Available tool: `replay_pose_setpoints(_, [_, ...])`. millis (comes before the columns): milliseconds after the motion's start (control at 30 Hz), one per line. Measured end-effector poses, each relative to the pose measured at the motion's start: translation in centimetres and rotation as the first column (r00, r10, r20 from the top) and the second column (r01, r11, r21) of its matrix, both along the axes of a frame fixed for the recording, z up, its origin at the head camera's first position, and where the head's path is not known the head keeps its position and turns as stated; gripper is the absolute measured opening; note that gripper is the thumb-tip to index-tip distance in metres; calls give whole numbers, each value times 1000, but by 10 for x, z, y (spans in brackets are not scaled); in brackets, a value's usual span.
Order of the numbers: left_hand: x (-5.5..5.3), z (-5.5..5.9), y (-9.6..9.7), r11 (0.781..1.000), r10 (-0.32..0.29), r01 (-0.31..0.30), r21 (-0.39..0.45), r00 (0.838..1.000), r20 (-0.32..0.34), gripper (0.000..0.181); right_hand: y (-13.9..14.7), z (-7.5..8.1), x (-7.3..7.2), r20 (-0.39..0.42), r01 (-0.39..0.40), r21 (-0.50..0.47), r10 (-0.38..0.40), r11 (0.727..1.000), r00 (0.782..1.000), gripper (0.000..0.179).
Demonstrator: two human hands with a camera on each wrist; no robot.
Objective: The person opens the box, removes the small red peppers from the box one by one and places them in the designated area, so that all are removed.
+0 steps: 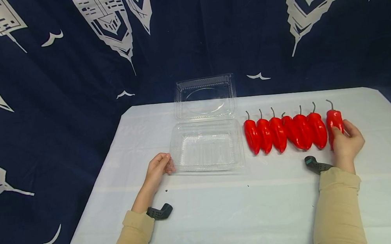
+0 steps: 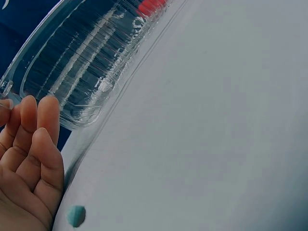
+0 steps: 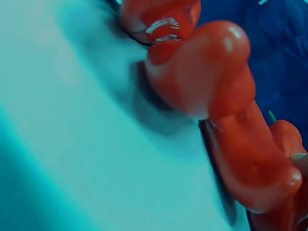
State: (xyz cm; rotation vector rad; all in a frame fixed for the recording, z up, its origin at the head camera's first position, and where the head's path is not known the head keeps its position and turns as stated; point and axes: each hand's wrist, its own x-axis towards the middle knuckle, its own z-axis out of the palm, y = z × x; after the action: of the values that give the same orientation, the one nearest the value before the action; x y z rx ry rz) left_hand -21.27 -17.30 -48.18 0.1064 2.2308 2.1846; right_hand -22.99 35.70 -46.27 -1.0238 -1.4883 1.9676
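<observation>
A clear plastic clamshell box [image 1: 205,146] lies on the table with its lid [image 1: 205,107] folded back. At the box's left edge is the left hand [image 1: 158,168], its thumb and fingertips pinching the rim near the front corner. The right hand [image 1: 349,143] grips the lower part of a red chili pepper [image 1: 334,118] at the right end of a row, thumb on its near side. Several more red peppers [image 1: 278,134] lie side by side between box and hand, stems pointing away. In the right wrist view, pepper ends [image 3: 207,67] fill the middle, with only a thumb tip [image 3: 301,162] showing.
A white cloth covers the table [image 1: 232,212]. Behind it hangs a dark blue curtain [image 1: 187,40] with pale building prints. Dark camera mounts [image 1: 161,211] sit on both wrists. Small dark specks lie in front of the box.
</observation>
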Motion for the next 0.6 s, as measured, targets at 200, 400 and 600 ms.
replay_pose_setpoints(200, [0, 0, 0, 1000, -2, 2, -14, 1000, -15, 22, -2, 2, -3, -14, -48, -24, 48, 999, 999, 50])
replay_pose_setpoints(400, [0, 1, 0, 1000, 6, -6, -9, 1000, -15, 23, -3, 1, -4, -12, -79, -25, 79, 997, 997, 50])
replay_pose_setpoints(600, [0, 0, 0, 1000, 2, -2, -6, 1000, -7, 24, -1, -2, -5, -18, -97, -21, 96, 995, 995, 47])
